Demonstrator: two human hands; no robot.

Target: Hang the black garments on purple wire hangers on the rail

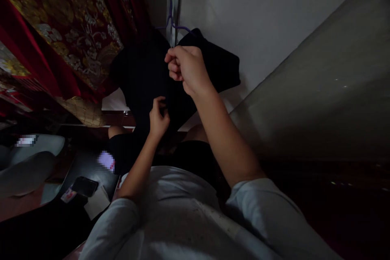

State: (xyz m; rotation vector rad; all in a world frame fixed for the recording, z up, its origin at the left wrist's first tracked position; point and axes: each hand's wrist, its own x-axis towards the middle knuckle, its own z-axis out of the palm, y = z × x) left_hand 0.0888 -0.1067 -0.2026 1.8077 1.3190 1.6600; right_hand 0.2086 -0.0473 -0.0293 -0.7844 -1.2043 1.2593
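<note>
A black garment (143, 73) hangs on a purple hanger (170, 16) in front of me, against a white wall. My right hand (185, 67) is raised at the garment's upper edge with its fingers curled in a pinch, gripping the dark fabric near the hanger. Lower down, my left hand (158, 118) has its fingers bent and pinches the garment's front. I wear a white shirt and dark shorts.
A red and gold patterned curtain (61, 20) hangs at the left. A grey flat panel (319, 89) slants along the right. At the lower left, a dark surface (79, 170) carries a phone (84, 187) and papers.
</note>
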